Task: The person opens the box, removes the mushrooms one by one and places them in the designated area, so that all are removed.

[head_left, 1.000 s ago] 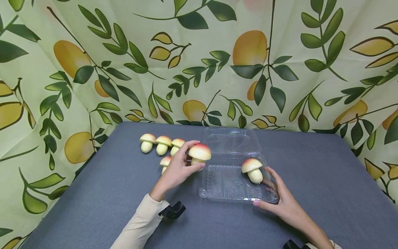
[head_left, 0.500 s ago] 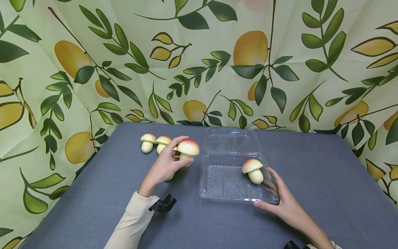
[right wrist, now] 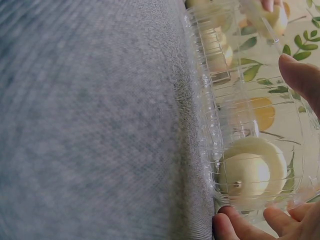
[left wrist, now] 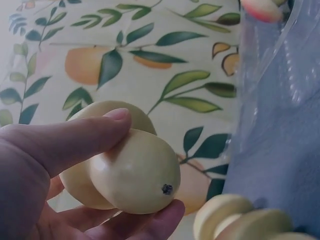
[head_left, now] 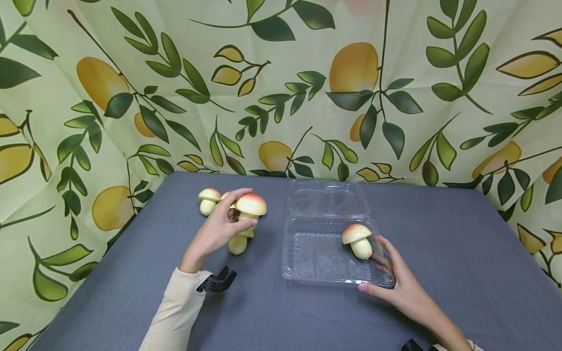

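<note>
My left hand (head_left: 214,233) holds a toy mushroom (head_left: 251,202) by its stem, between thumb and fingers, above the left part of the table. Its round pale stem end (left wrist: 140,175) faces the left wrist camera. My right hand (head_left: 406,287) grips the front right corner of a clear plastic clamshell box (head_left: 303,258), thumb at the front edge and fingers along the right side. The box's lid (head_left: 327,197) lies folded back behind it. Inside, at the right, a second mushroom (head_left: 361,241) leans with its red-tinged cap up.
Several more mushrooms are on the left of the grey-blue table (head_left: 145,273); one mushroom (head_left: 208,202) shows fully at the back, another mushroom (head_left: 238,243) nearer, others partly behind my left hand. A fruit-patterned curtain (head_left: 281,97) hangs behind the table.
My left hand has moved left, away from the box and over the loose mushrooms, with its mushroom still held. My right hand, the box and the mushroom inside have stayed put.
</note>
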{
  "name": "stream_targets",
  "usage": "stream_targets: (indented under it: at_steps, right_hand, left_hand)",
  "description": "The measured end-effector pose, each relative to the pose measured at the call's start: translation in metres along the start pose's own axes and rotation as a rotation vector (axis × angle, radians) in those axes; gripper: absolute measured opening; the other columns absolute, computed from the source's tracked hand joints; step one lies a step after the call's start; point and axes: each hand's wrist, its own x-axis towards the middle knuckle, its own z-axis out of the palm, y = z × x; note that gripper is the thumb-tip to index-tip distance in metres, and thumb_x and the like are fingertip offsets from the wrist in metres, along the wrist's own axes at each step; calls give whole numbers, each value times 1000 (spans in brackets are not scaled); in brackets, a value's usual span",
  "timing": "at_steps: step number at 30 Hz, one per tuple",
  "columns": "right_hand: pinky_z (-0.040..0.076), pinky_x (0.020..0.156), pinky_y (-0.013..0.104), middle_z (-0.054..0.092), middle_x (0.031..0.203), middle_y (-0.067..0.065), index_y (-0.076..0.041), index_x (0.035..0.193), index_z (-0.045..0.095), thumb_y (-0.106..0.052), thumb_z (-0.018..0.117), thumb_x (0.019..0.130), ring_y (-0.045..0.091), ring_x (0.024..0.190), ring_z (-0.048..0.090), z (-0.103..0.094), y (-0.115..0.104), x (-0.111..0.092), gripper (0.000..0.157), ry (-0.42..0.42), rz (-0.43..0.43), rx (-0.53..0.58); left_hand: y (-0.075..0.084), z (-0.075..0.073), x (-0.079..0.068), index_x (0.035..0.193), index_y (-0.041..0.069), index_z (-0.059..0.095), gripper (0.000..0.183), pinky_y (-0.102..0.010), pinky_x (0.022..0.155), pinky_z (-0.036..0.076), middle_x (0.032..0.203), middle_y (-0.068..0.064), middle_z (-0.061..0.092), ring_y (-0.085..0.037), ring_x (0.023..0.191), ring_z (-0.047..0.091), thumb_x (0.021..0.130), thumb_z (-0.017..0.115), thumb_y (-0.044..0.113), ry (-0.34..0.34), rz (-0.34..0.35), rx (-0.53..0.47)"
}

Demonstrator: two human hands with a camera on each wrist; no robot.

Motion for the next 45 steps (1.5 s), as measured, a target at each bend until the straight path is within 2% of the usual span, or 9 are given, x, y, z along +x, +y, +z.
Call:
stream_targets:
  at_steps: [11,20,28,31,36,41,45]
  right_hand:
    - [36,92,4,19,161,20,-15,159,5,-27,85,79,44,134,45,-1,0,0,114,4,17,7]
    - [35,93,2,20,161,21,-15,159,6,-24,85,79,44,134,45,0,0,0,113,9,-9,20]
    - [36,93,3,20,161,20,-17,159,5,-24,84,79,44,134,45,0,1,0,113,4,-13,15]
    - [36,93,3,20,161,20,-17,159,6,-24,85,79,44,133,45,1,2,0,113,7,-15,15]
    - [36,94,3,21,161,20,-16,159,6,-24,85,79,44,132,46,1,2,0,113,13,-19,13]
    - [36,93,3,21,161,20,-15,159,6,-24,85,78,44,132,45,2,1,0,113,13,-16,17]
    - [36,93,3,21,161,20,-15,159,6,-24,85,78,45,133,45,2,1,1,113,11,-7,16]
  left_hand:
    - [-11,-21,1,146,9,41,68,-21,75,52,134,-18,48,-29,101,62,86,73,2,46,-24,29]
    - [-20,-37,-4,142,7,44,64,-21,81,47,134,-18,50,-21,100,59,86,74,5,105,-44,118]
    - [-25,-50,-10,143,5,41,62,-23,77,48,135,-20,50,-32,107,57,88,72,8,76,-101,178]
    - [-28,-54,-11,141,4,42,61,-23,76,48,135,-21,49,-34,108,56,88,72,7,72,-121,173]
    - [-34,-58,-11,142,2,41,63,-23,75,49,131,-24,51,-32,106,58,88,72,8,65,-180,174]
    - [-40,-62,-11,144,2,40,66,-26,71,48,121,-23,57,-25,94,57,88,73,13,47,-231,224]
    - [-44,-65,-13,145,2,39,67,-29,71,47,119,-24,57,-27,95,55,88,73,14,16,-274,249]
